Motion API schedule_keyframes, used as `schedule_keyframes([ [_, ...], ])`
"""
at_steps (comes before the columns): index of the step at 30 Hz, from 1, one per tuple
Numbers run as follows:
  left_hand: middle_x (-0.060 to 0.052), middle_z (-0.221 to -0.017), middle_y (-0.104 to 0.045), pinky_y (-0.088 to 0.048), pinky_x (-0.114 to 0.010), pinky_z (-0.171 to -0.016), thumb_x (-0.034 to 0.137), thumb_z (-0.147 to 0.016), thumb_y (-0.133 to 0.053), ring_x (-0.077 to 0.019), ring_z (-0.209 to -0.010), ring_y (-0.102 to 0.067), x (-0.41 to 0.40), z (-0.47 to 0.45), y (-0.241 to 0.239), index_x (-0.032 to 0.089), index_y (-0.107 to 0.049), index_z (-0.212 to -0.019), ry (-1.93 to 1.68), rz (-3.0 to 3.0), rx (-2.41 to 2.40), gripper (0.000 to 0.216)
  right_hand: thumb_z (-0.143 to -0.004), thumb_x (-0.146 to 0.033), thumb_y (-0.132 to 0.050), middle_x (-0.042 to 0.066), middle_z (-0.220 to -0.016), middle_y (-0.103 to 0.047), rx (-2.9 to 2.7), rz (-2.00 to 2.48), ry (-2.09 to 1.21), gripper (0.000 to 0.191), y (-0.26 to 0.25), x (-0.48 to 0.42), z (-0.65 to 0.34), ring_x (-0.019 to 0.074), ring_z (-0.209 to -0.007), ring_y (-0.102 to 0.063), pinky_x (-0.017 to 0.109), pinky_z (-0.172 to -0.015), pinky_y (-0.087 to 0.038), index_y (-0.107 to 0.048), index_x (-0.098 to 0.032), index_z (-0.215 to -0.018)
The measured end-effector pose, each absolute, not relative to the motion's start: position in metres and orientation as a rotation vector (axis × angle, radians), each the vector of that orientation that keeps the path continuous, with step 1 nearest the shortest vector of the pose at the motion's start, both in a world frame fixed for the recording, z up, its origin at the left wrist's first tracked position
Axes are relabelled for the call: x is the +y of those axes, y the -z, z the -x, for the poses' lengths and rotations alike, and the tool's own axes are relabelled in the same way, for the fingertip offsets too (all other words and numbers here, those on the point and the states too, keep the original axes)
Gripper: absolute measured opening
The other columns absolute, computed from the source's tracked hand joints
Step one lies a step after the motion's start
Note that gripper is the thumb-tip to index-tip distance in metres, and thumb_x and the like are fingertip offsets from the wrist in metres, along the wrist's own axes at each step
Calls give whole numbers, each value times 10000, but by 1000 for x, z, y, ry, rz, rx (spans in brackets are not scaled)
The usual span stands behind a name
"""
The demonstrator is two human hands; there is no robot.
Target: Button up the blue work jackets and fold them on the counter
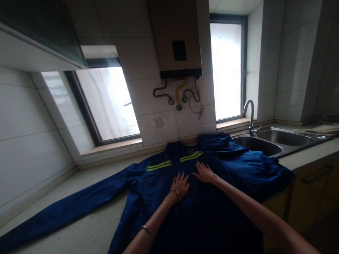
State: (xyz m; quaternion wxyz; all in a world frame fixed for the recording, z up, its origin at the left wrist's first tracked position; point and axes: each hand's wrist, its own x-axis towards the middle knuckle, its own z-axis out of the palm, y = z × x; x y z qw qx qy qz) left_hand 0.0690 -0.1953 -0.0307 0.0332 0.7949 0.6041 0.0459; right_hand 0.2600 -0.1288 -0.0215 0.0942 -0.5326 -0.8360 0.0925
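A dark blue work jacket (159, 187) with yellow-green stripes across the chest lies spread on the countertop, collar toward the wall. One sleeve (79, 201) stretches out to the left. On the middle of its front rests my left hand (180, 186), palm down with fingers spread; bracelets circle that wrist and forearm. My right hand (204, 173) lies flat on the chest just below the right-hand stripe, fingers apart. Neither hand grips the cloth. To the right, more bunched and folded blue cloth (246, 165) reaches the counter's front edge; where it joins the jacket I cannot tell.
A double steel sink (286, 137) with a curved faucet (251, 116) sits at the right. A water heater (176, 38) with pipes hangs on the tiled wall between two windows. A wall cabinet (39, 46) juts in at upper left. The pale countertop (95, 229) shows beneath the sleeve.
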Motion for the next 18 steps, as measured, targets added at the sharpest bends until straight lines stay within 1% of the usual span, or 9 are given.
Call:
schedule_keyframes([
  [2, -17, -1508, -184, -140, -479, -1101, 441, -869, -267, -270, -1379, -110, -196, -69, 31, 288, -293, -1394, -172, -2431, 1859, 548, -855, -627, -202, 84, -1515, -52, -2471, 1578, -295, 773, 36, -125, -266, 319, -1366, -84, 512, -1069, -78, -137, -142, -1453],
  [4, -10, -1500, -211, -144, -474, -1102, 428, -864, -285, -267, -1377, -126, -197, -68, 31, 289, -319, -1384, -229, -2410, 1856, 540, -852, -642, -197, 78, -1515, -71, -2457, 1533, -284, 773, 43, -124, -271, 317, -1363, -106, 500, -1071, -86, -145, -158, -1453],
  [7, -16, -1473, -284, -160, -460, -1102, 405, -851, -327, -264, -1365, -175, -199, -69, 29, 274, -388, -1351, -333, -2375, 1851, 521, -858, -621, -251, 107, -1495, -175, -2435, 1452, -244, 733, 45, -123, -273, 321, -1340, -182, 489, -1063, -114, -255, -155, -1425],
  [9, -23, -1453, -328, -172, -450, -1102, 391, -840, -358, -263, -1355, -206, -201, -70, 27, 263, -431, -1326, -377, -2360, 1851, 508, -866, -584, -297, 137, -1450, -289, -2396, 1418, -218, 686, 43, -119, -273, 320, -1300, -270, 474, -1043, -171, -316, -147, -1395],
  [12, -34, -1431, -366, -185, -442, -1099, 371, -827, -390, -263, -1345, -232, -203, -70, 24, 248, -468, -1301, -413, -2350, 1853, 496, -887, -480, -338, 170, -1340, -436, -2302, 1460, -218, 614, 36, -104, -271, 316, -1209, -398, 440, -971, -288, -305, -137, -1396],
  [14, -40, -1425, -376, -190, -440, -1098, 365, -826, -394, -264, -1342, -240, -204, -71, 22, 241, -478, -1293, -433, -2351, 1847, 490, -896, -375, -341, 176, -1284, -486, -2284, 1492, -246, 553, 28, -90, -271, 304, -1158, -453, 407, -923, -341, -313, -134, -1393],
  [16, -44, -1424, -377, -195, -440, -1096, 362, -828, -394, -265, -1341, -244, -204, -71, 21, 236, -484, -1289, -439, -2351, 1839, 486, -876, -274, -364, 162, -1230, -536, -2318, 1475, -278, 503, 21, -76, -272, 271, -1104, -506, 359, -894, -373, -382, -138, -1360],
  [18, -49, -1422, -380, -197, -439, -1096, 356, -827, -396, -265, -1339, -249, -205, -71, 20, 231, -487, -1286, -434, -2348, 1837, 484, -828, -199, -409, 131, -1173, -587, -2371, 1423, -297, 471, 15, -64, -273, 235, -1057, -543, 310, -885, -388, -484, -144, -1290],
])
